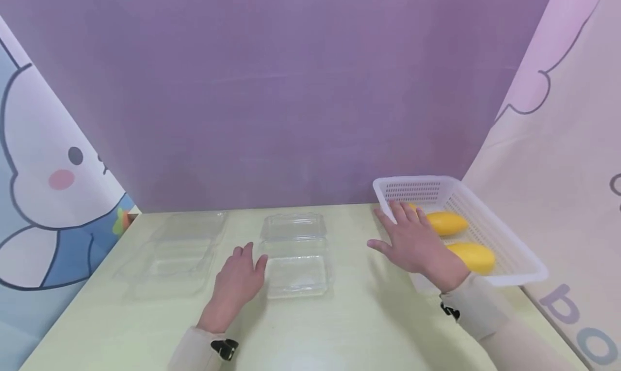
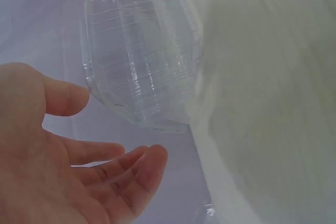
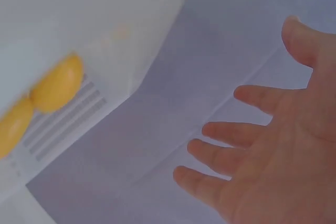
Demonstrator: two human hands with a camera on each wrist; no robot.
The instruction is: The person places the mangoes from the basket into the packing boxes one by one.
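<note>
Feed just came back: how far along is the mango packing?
Barely started. Done: the clear box by the left hand lies open and holds nothing. In hand: nothing; the right hand, fingers spread, hovers at the white basket. Left: both mangoes sit in the basket; a second clear box waits further left.

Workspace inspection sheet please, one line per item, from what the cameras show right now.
Surface: pale green table, bare at front.
Job's things: open clear clamshell box; white perforated basket holding two yellow mangoes.
Clutter: second open clear clamshell at left.
Grips: left hand open beside the box; right hand open above the basket's near edge.
Cables: nothing seen.
Surroundings: purple backdrop, cartoon side panels.
</note>
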